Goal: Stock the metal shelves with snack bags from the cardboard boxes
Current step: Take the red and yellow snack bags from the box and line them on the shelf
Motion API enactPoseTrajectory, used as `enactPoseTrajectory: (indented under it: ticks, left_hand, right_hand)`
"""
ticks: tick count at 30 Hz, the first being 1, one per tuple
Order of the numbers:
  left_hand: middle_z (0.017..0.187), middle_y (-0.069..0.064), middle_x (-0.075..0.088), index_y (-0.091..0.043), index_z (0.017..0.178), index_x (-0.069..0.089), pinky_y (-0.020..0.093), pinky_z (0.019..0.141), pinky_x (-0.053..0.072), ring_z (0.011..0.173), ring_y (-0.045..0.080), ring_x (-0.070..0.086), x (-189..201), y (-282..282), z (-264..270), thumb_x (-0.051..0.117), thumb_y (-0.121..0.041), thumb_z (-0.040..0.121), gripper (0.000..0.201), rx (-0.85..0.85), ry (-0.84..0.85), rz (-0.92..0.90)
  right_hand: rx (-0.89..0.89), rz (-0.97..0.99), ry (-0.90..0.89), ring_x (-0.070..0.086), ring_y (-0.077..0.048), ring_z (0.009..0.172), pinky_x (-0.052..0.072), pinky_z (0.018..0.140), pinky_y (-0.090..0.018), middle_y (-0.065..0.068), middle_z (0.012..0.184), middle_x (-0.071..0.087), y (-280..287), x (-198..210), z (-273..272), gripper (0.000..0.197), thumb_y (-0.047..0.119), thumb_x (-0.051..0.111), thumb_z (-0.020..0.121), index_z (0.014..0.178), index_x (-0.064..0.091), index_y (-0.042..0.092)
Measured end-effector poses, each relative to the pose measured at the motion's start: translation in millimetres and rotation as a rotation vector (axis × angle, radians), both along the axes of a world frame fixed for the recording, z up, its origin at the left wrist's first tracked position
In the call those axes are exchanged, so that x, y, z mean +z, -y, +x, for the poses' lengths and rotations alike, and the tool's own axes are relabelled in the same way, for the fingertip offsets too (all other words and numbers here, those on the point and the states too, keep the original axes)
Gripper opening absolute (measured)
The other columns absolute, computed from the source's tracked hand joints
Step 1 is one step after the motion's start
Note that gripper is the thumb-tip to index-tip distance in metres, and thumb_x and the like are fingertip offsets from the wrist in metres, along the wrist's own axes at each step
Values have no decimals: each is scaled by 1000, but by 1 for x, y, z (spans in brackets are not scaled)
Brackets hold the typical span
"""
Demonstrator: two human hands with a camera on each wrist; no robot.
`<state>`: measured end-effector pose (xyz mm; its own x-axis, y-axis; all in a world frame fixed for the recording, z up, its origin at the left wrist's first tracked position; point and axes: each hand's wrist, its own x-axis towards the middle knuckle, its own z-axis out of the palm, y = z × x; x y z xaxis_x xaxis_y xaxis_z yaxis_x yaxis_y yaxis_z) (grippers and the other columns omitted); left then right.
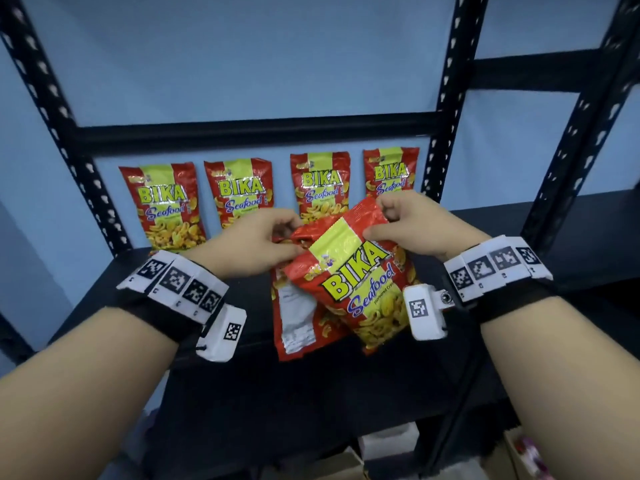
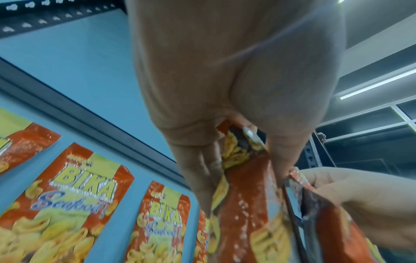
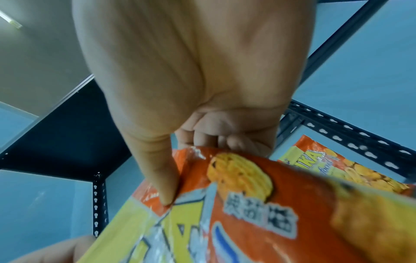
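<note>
Two red and yellow BIKA Seafood snack bags hang over the black metal shelf. My right hand pinches the top corner of the front bag, thumb on its printed face. My left hand pinches the top of the rear bag, whose white back label shows. The left wrist view shows my left hand holding its bag beside the other bag. In the right wrist view my right hand grips the front bag. Several bags stand along the shelf's back.
Black perforated uprights frame the bay, with a crossbar above the row. A neighbouring dark shelf lies to the right. Cardboard boxes sit below the shelf. Bare shelf surface lies in front of the standing row.
</note>
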<state>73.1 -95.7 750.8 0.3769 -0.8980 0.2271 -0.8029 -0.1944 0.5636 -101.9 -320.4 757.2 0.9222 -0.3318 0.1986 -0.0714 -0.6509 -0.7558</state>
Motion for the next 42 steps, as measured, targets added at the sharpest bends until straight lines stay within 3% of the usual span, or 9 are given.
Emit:
enactPoseTrajectory:
  ticks: [3,11,16,27,30,34,38,40,42]
  left_hand:
    - [95,-2,72,-25,97,67,38,82,56,88,16,68,23,-1,16,78,-22,90,13,96,55,-112]
    - [90,-18,71,-31,103,64,22,66,53,77,-2,69,35,-13,39,73,-22,93,17,277,159,-309]
    - [88,-15,71,-37,104,62,23,65,58,73,2,69,-6,-25,46,71,-18,95,23,254,172,-217]
    - [111,-17,70,-34,109,74,32,90,55,100,2,65,-62,-34,54,83,-25,85,28,50,224,-36]
    - [121,-22,67,-38,101,76,23,103,45,114,-4,57,-80,-35,50,83,-39,83,19,2,236,66]
    - [110,-23,69,-36,84,76,24,101,49,111,-8,58,-108,-34,42,79,-39,86,5,-8,220,93]
    - [108,-22,66,-36,99,73,31,100,49,111,-2,56,-125,-31,42,76,-48,87,16,21,210,112]
    - [112,-23,62,-40,110,70,33,103,47,114,0,53,-130,-29,41,74,-53,87,27,37,210,131]
    - [115,-24,58,-42,114,69,36,106,44,117,1,49,-135,-28,40,72,-56,87,30,44,215,137]
  right_hand:
    - [-61,17,143,75,-31,90,59,91,-55,-8,94,79,8,20,9,16,15,80,88,98,69,9]
    - [-240,129,392,77,-14,82,63,81,-39,3,90,79,23,23,32,14,10,75,92,97,69,21]
    - [-331,210,371,76,-24,88,62,86,-51,-4,95,78,32,-22,39,10,13,73,94,102,69,11]
    - [-585,358,399,77,-19,86,62,83,-51,-1,98,78,59,-75,35,15,14,74,92,100,64,22]
    - [-604,356,317,75,-21,89,62,84,-51,-3,101,76,67,-86,34,25,13,79,86,103,62,20]
    - [-616,364,208,75,-21,90,62,84,-49,-1,101,76,80,-113,37,50,23,91,66,109,67,16]
    - [-662,417,153,74,-22,91,62,82,-53,1,103,75,111,-158,49,81,46,93,49,117,62,16]
    - [-730,404,134,73,-25,92,62,82,-53,-3,104,73,94,-150,46,98,56,92,41,121,57,12]
    - [-801,380,81,69,-33,104,58,92,-51,-12,117,68,75,-138,44,102,46,97,54,131,46,5]
